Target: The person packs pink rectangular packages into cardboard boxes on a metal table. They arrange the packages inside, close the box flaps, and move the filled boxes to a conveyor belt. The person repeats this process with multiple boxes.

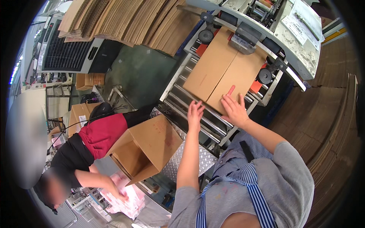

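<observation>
A closed cardboard box (215, 76) lies on the metal rollers (205, 123) of a carton sealing machine (243, 38), its far end under the machine's dark head. A seam runs along the middle of its top. My right hand (234, 108) rests on the near right corner of the box, fingers stretched out. One finger of it points along the top. My left hand (195, 113) is at the near left edge of the box, palm partly turned up and fingers loosely apart. Whether its fingertips touch the cardboard I cannot tell. Neither hand grips anything.
An open cardboard box (156, 140) stands on a diamond-plate metal surface (194, 157) to my left. Beside it a co-worker in a red apron (102, 133) reaches over pinkish packages (125, 197). Flat cardboard stacks (125, 22) stand far left; more cardboard sheets (323, 110) are at right.
</observation>
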Action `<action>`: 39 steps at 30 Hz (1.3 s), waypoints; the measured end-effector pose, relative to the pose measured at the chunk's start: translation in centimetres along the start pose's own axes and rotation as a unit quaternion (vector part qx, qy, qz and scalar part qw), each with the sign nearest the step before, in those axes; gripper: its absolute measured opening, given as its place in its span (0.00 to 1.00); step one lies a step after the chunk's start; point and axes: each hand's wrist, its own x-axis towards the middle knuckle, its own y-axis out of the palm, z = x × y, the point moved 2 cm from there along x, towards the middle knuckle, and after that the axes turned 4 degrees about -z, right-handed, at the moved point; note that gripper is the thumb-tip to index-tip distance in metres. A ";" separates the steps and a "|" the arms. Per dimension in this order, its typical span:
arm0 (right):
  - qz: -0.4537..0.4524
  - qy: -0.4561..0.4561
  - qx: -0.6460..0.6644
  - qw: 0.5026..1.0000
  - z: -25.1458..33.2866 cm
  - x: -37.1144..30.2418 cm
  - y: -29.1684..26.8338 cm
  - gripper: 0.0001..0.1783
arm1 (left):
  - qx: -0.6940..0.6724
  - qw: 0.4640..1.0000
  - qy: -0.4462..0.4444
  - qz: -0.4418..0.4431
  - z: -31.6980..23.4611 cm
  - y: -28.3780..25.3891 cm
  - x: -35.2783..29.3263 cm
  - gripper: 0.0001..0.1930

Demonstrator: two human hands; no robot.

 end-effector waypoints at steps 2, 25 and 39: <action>-0.011 0.000 -0.046 0.999 -1.7 0.5 0.0 0.41 | 0.048 0.998 0.008 0.031 1.8 -0.4 -1.5 0.23; 0.022 0.268 -0.132 0.954 14.2 -20.8 -18.4 0.19 | 0.765 0.590 0.152 0.207 32.8 -46.0 -27.3 0.12; -0.425 0.228 -0.613 0.626 27.8 -44.8 -57.6 0.08 | 0.368 0.918 -0.112 0.097 31.1 -34.4 -18.8 0.16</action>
